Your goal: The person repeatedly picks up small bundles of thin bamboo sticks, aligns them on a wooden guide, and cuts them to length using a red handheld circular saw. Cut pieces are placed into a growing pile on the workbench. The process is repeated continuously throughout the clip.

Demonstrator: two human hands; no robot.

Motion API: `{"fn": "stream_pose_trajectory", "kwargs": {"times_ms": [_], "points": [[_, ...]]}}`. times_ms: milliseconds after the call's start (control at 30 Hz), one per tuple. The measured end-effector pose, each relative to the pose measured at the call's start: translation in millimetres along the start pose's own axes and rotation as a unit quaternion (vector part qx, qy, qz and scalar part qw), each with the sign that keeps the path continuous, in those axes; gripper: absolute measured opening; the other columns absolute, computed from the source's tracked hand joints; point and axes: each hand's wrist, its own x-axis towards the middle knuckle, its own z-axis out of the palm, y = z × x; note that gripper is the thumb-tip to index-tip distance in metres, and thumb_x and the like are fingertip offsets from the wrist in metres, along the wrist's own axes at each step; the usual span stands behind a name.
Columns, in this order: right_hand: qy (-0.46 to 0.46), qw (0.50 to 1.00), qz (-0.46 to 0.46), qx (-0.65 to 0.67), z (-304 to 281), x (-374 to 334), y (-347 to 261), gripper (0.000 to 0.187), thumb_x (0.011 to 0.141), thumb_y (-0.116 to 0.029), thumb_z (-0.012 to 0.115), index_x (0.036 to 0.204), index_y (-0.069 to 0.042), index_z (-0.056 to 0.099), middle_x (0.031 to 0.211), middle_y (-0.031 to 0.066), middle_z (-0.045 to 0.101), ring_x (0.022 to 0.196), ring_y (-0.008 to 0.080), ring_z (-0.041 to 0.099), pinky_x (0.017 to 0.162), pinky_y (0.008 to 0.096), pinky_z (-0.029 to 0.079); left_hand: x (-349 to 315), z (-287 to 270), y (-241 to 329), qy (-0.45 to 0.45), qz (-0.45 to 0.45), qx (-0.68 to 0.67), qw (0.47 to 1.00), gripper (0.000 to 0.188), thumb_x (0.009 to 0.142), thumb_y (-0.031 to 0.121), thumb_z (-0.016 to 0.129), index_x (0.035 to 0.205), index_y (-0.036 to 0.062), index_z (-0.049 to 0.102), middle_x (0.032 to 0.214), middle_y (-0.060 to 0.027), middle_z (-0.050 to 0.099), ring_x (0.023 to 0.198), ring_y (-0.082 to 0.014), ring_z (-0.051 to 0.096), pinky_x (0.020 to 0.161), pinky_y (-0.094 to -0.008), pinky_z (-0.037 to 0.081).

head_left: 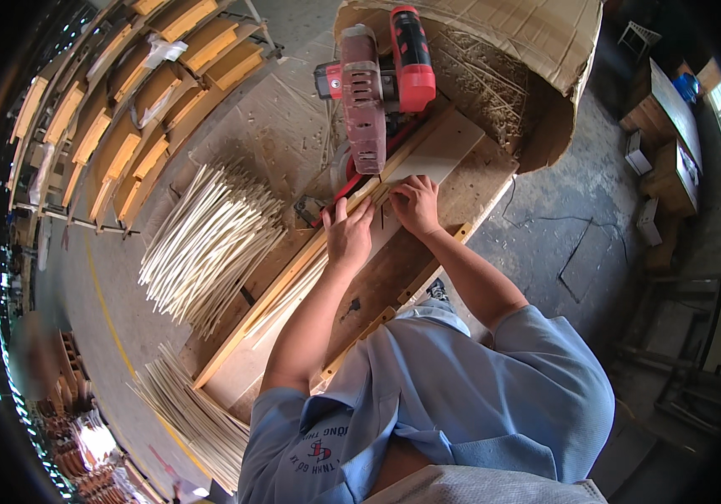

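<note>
Strips [289, 298]: beside wooden fence [256, 316]; probably light, springy, easily snapped; best pinched mid-length.
Left hand [349, 237]: fingers extended at fence; grasp unclear.
Right hand [416, 206]: fingers curled; cannot tell what's held.
Saw [364, 105]: just beyond both hands.

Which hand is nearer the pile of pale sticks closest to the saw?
Left. The left hand is to the right of the pale sticks; the right hand is farther right, beyond the left.

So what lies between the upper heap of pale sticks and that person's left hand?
In the head view, a long wooden rail and a strip of brown bench lie between the heap and the left hand.
</note>
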Motion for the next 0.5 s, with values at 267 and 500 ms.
{"fn": "stream_pose_trajectory", "kwargs": {"times_ms": [267,500], "points": [[-0.012,1.0,-0.026,0.005,-3.8,1.9,-2.3,0.006,0.079,-0.018,0.076,0.085,-0.016,0.077,0.09,0.0018,0.065,0.099,0.0292,0.06,0.094,0.0439,0.043,2.1,1.8,-1.4,0.002,0.0,-0.009,1.0,0.04,0.089,0.009,0.063,0.129,0.013,0.072,0.141,0.0027,0.066,0.132,-0.0358,0.047,0.111,-0.0587,0.033],[0.007,1.0,0.007,-0.011,1.1,1.4,-4.3,0.015,0.08,-0.017,0.074,0.094,-0.013,0.074,0.099,0.0064,0.064,0.105,0.0328,0.058,0.094,0.0464,0.043,1.8,0.1,-0.1,-0.005,-0.006,-0.008,1.0,0.04,0.09,0.009,0.063,0.129,0.0139,0.072,0.142,0.0027,0.066,0.132,-0.036,0.047,0.112,-0.0584,0.033]]}}
